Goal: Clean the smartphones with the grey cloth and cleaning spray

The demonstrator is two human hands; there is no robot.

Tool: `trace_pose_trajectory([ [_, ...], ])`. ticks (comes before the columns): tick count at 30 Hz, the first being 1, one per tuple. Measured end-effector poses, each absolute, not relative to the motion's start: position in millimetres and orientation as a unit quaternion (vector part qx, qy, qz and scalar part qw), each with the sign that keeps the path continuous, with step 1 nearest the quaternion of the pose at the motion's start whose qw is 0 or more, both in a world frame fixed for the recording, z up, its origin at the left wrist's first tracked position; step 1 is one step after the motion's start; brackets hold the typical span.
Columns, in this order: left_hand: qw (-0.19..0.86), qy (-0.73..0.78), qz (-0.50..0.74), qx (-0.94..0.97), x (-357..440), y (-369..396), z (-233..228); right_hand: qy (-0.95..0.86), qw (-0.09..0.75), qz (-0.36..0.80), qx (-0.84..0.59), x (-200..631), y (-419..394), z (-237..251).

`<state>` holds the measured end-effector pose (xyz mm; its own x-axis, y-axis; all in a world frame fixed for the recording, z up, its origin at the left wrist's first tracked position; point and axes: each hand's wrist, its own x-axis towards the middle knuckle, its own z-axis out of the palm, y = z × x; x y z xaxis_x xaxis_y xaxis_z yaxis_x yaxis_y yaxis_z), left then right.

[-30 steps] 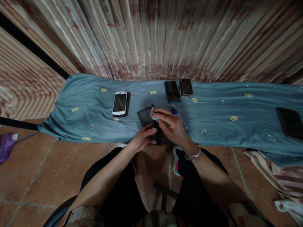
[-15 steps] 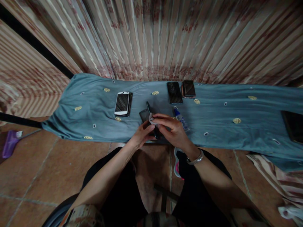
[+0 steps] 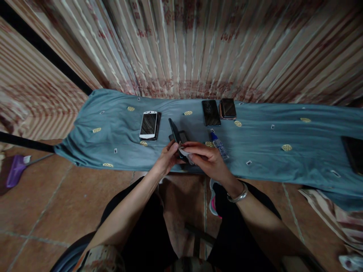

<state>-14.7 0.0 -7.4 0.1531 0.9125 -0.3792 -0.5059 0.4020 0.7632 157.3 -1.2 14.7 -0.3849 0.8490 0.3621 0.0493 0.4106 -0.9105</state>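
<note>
My left hand (image 3: 167, 156) is closed around a dark smartphone (image 3: 174, 129), which it holds tilted on edge above the cloth. A pale crumpled wipe (image 3: 185, 151) is pinched in my right hand (image 3: 207, 156) and pressed against the phone's lower part. Beneath the held phone lies another dark phone (image 3: 183, 136), partly hidden by my hands. Just right of my right hand, a clear spray bottle with a blue top (image 3: 219, 145) lies on its side.
A white phone (image 3: 148, 124) rests on a darker one at left. Behind are a black phone (image 3: 211, 112) and a small stack of phones (image 3: 228, 108). A dark device (image 3: 353, 155) lies far right on the blue cloth (image 3: 269, 143). A pleated curtain (image 3: 193, 49) hangs behind.
The held phone has tilted further, its top moving left and showing more of its face. My right hand with the wipe has shifted lower along it. The view has moved slightly.
</note>
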Motion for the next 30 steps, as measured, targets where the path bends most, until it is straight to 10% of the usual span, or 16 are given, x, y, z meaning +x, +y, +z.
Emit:
trace_pose_trajectory([
  [30,0.714,0.392,0.529,0.237,-27.7,4.7,2.0,-0.716,0.463,0.400,-0.336,151.3,-2.0,2.7],
])
